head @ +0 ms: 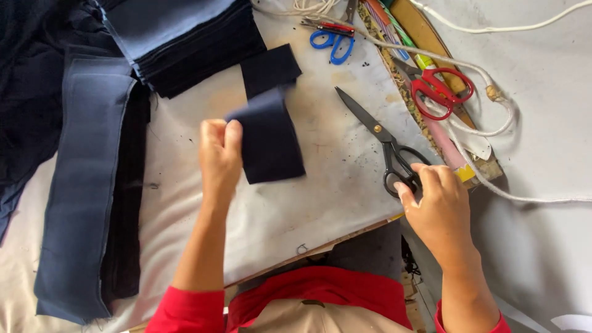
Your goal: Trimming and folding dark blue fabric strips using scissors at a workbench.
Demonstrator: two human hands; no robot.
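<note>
Dark navy fabric piece (271,132) is what we've got pinched in our left hand (219,154), thumb and fingers closed on its left edge so it hangs lifted a bit over the white table (296,209). Our right hand (438,209) is down on the handles of the big black scissors (385,145), fingers curled over the loops, with the blades shut and pointing away from us toward the top of the table.

Just past the held piece there's another small dark square (270,69) lying flat, touching the top of ours. Beyond that sits a stack of cut dark fabric (185,37). Off to the left, long blue-grey strips (80,185) lie along the table edge.

On the far side we see small blue-handled scissors (330,43), and to the right red-handled scissors (441,91) resting on a tray of odds and ends (425,37). White cord (493,123) loops around near the red ones.
</note>
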